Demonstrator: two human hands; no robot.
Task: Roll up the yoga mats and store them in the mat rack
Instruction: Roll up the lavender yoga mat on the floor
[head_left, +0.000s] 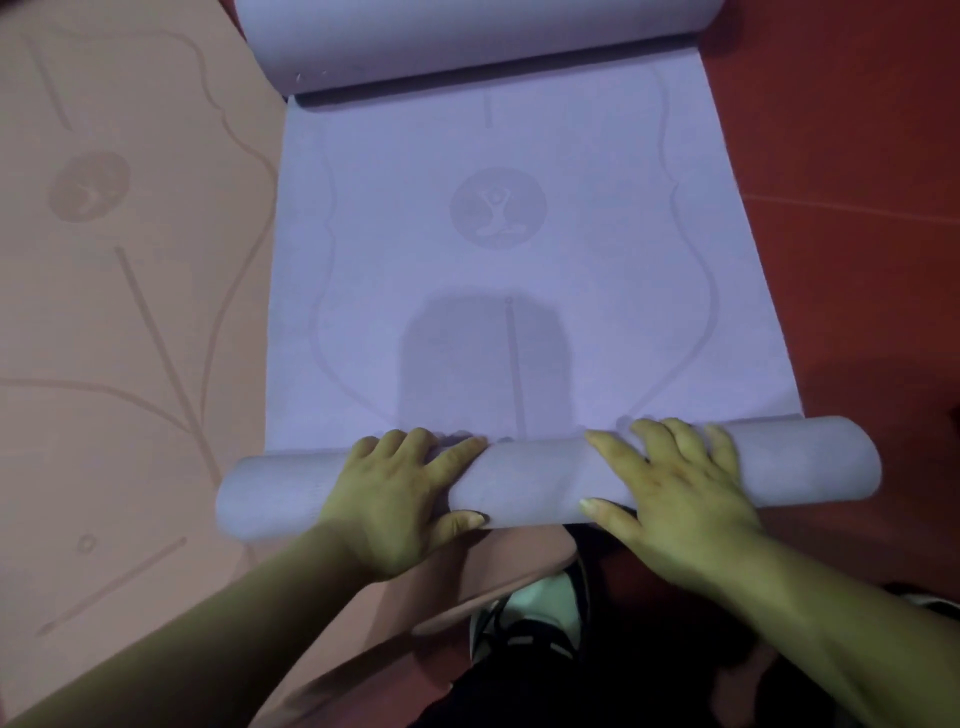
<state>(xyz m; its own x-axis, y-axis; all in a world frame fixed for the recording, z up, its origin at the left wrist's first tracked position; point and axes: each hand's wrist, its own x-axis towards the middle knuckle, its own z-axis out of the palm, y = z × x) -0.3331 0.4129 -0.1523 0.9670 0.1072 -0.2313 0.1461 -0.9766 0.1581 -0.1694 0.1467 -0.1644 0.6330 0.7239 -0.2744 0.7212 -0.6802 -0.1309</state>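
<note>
Floor (857, 260) of red matting. Two foam mats: lilac mat (498, 332) at centre, pink mat (130, 312) at nine o'clock. Left hand (400, 499), right hand (670, 488) spread flat, pressing lilac roll at six o'clock.

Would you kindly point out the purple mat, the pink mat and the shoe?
purple mat (498, 322): head view, flat unrolled middle.
pink mat (130, 312): head view, flat surface at left.
shoe (535, 613): head view, white toe.

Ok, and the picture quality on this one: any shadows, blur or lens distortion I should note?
Head view: a soft-edged shadow falls on the purple mat just ahead of the roll; the wide-angle lens bows the mat's edges; the image is slightly soft with a dim, greenish cast on both hands, left hand and right hand; no glare.
</note>
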